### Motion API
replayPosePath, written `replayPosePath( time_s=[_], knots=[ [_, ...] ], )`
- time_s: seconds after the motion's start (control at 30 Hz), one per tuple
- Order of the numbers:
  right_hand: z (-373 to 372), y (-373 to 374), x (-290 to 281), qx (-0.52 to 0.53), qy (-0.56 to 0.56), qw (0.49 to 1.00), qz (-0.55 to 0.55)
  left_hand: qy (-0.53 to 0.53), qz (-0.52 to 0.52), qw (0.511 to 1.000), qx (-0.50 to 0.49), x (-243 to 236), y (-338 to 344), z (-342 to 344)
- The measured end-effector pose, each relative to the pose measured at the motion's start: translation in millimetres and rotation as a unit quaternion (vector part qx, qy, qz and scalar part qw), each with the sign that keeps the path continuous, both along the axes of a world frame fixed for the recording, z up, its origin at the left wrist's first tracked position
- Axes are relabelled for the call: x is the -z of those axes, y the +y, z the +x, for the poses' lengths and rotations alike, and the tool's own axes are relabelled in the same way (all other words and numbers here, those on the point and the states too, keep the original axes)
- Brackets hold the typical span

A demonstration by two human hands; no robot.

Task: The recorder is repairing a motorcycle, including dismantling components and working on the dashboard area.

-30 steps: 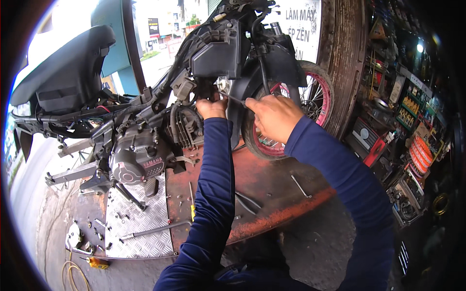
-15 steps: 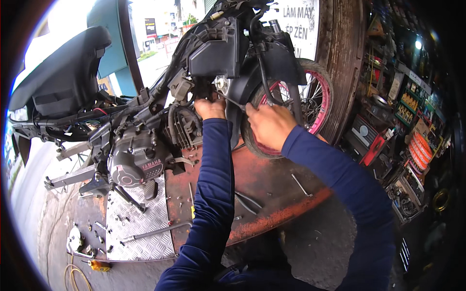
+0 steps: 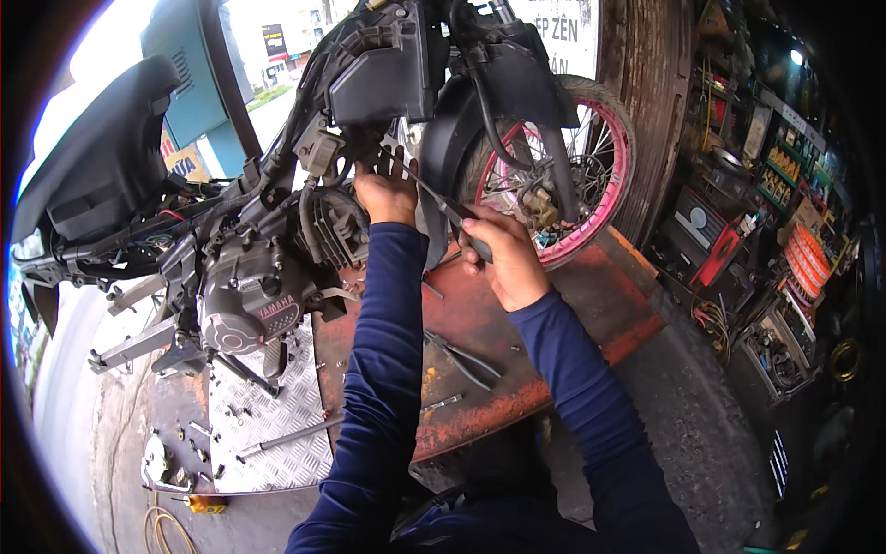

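My right hand is closed round the dark handle of a screwdriver. Its thin shaft slants up and left toward my left hand. That hand is raised below the black box-shaped cover of a stripped motorcycle, palm toward me, with its fingers stretched upward and apart. The fingertips are against or close to dark parts there; shadow hides the exact contact and the screwdriver's tip. Beside my left hand are a grey metal block on the frame and the finned engine cylinder.
The front wheel has a pink rim. Pliers lie on the worn red bench. A long bar and loose bolts rest on its metal tread plate. At right stand shelves of parts and a crate.
My right hand has drawn back toward me with the screwdriver, showing more of its handle. My left hand's fingers now extend upward. The whole view has shifted slightly.
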State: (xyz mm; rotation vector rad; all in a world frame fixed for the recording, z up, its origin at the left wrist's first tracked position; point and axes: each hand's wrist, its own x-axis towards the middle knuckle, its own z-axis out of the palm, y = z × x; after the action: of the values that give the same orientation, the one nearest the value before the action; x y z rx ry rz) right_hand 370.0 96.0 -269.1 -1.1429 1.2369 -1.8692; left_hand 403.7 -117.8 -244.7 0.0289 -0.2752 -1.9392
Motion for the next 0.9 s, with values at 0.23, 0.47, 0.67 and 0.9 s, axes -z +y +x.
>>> replayPosePath(
  time_s=[0.23, 0.47, 0.67, 0.9],
  knots=[
    [-11.9, -20.1, 66.4, -0.125, -0.213, 0.96, -0.134, -0.512, -0.442, 0.672, -0.301, 20.8, 42.3, 48.8],
    [-9.9, -57.4, 128.5, -0.194, -0.362, 0.899, -0.154, -0.707, -0.561, 0.12, -0.413, -49.1, 26.8, 41.4],
    [-18.4, -87.9, 155.4, -0.422, -0.566, 0.682, -0.191, -0.692, -0.596, 0.043, -0.405, -70.1, -1.9, 26.9],
    [-25.9, -113.3, 174.4, -0.235, -0.392, 0.878, -0.14, -0.545, -0.718, -0.066, -0.429, -74.9, -41.1, 39.8]
  ],
)
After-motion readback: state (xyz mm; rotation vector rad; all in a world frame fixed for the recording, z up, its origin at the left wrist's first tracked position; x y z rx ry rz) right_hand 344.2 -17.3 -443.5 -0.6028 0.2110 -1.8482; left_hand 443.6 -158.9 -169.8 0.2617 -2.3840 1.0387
